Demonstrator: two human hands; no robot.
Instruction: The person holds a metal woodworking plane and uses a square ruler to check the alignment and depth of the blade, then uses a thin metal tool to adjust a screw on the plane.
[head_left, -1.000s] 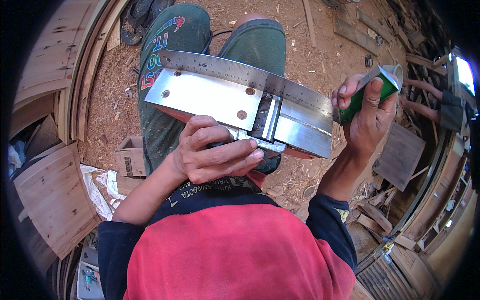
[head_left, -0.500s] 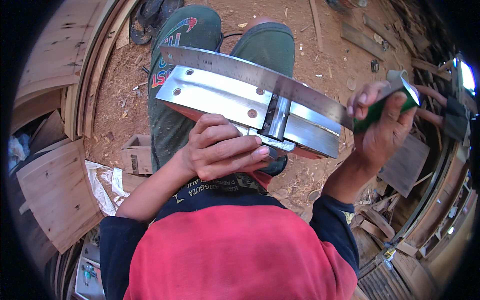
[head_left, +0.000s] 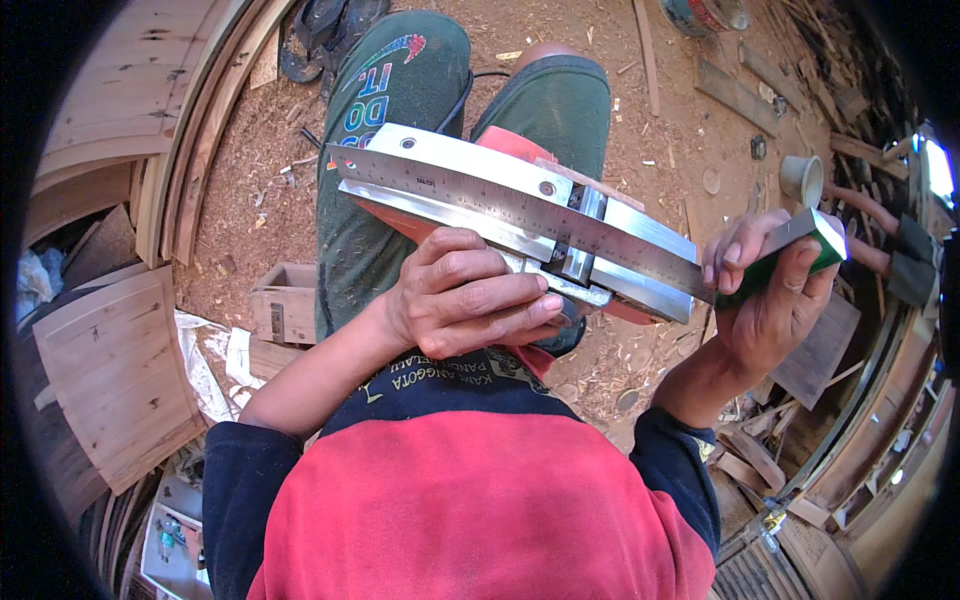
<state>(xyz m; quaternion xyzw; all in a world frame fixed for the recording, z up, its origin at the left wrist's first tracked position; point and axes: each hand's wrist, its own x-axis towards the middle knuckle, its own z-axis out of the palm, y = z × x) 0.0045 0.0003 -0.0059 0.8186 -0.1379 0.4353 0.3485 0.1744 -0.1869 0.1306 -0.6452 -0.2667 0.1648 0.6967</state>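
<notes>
An upturned electric hand planer [head_left: 440,213] rests over my lap, its shiny metal sole facing up. Its cutter slot and drum run across the sole, right of the middle. My left hand [head_left: 465,295] grips the planer's near side, fingers curled round the edge. In my right hand [head_left: 768,285] is the green-and-metal stock of a try square [head_left: 480,194]. The square's marked steel blade lies lengthwise over the sole and crosses the cutter slot. Whether its edge touches the sole all along, I cannot tell. Parts of the planer's red body show below the sole.
Wood shavings cover the ground. A small wooden box [head_left: 283,300] and a curved wooden panel [head_left: 120,370] are to the left. Boards [head_left: 735,95] lie at the far right, with a pale cup [head_left: 802,180] nearby. Sandals [head_left: 325,35] lie beyond my left knee.
The square's blade has moved from the sole's far side toward me and now lies nearer its middle. The planer has tilted, showing red body at its far side. Both hands keep hold.
</notes>
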